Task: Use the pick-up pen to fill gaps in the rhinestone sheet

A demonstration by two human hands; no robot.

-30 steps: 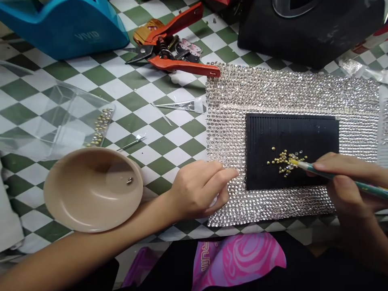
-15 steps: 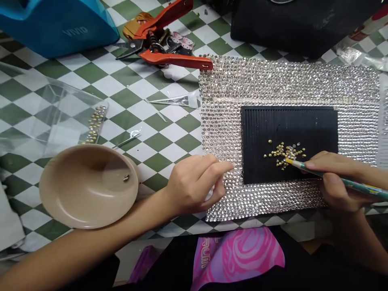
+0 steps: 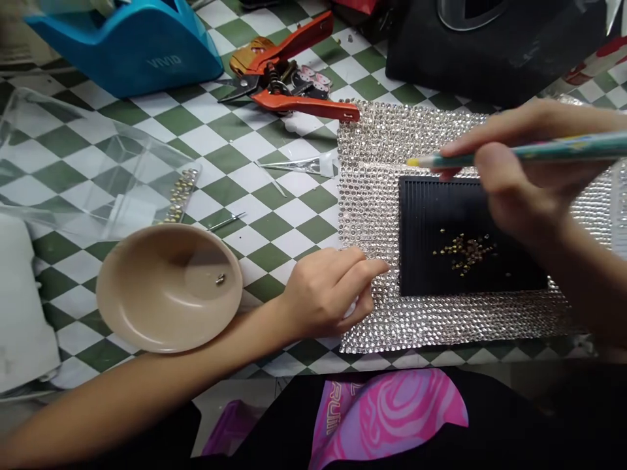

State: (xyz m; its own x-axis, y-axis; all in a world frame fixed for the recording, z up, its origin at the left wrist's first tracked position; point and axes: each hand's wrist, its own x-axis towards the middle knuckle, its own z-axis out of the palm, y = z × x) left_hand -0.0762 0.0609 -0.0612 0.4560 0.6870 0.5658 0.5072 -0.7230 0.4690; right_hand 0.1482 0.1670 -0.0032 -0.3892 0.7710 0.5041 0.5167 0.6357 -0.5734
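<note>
The right hand (image 3: 519, 166) pinched one slim green rhinestone pick-up pencil (image 3: 539, 151), its long axis nearly level and its yellow tip pointing left, above the top edge of one black ribbed board (image 3: 431, 202). The left hand (image 3: 328, 294) lay loosely curled on one rhinestone mesh sheet (image 3: 369, 209), a white scrap (image 3: 351, 309) half hidden beneath, so any hold was unclear. The gold studs (image 3: 465, 253) were too small to count.

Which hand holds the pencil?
The right hand, raised over the black ribbed board, grips the slim teal yellow-tipped pencil; the left hand lies on the silver rhinestone sheet without one.
</note>
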